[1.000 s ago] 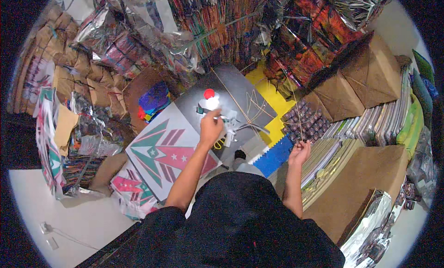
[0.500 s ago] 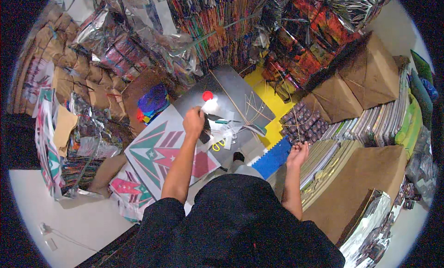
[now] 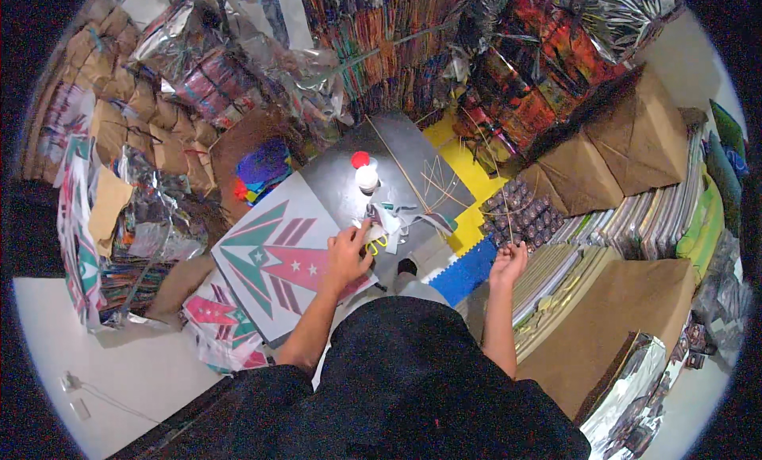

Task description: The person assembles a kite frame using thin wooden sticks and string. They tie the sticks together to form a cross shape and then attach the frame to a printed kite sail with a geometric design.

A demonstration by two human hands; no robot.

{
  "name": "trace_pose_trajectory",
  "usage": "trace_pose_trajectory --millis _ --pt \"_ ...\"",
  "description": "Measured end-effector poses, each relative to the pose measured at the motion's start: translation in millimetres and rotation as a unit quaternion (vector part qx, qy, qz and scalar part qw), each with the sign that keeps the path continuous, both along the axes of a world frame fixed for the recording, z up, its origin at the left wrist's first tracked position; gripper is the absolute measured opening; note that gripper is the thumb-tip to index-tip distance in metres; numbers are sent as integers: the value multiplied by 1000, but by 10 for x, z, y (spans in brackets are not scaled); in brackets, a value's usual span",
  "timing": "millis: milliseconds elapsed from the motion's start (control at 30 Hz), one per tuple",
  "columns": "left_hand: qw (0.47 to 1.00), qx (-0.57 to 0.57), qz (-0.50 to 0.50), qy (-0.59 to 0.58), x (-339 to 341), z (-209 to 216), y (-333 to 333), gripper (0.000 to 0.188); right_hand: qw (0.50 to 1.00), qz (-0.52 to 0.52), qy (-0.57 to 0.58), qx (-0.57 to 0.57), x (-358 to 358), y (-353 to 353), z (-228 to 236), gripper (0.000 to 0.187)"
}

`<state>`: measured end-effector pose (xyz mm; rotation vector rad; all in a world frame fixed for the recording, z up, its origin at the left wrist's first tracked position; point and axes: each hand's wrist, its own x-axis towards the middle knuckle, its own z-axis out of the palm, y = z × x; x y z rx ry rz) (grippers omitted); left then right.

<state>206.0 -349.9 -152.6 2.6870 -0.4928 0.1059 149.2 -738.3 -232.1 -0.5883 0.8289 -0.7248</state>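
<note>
Amid stacked foil bundles, a patterned kite sheet lies on the grey board left of a glue bottle, the left hand pressing its edge, fingers seemingly curled on yellow scissors, while the right hand pinches a thin stick.

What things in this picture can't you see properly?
1. Head view: what the left hand touches beside the yellow scissors; the fingers cover it.
2. Head view: whether the right hand holds a thin stick; too small to tell.
3. Head view: the person's lap and legs, hidden by the black shirt.
4. Head view: the picture's corners, cut off by the round black rim.
</note>
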Motion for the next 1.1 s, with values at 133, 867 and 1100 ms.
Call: trace_pose_trajectory --millis 133,867,1100 --pt "998 -5 41 52 55 -377 150 47 1000 8 2 5 -13 -17 15 48" --pt "962 69 206 164 257 -269 -117 31 992 123 -27 -29 190 324 183 46" --pt "973 -17 202 108 147 -242 -247 33 975 215 -49 -37 393 671 494 51"
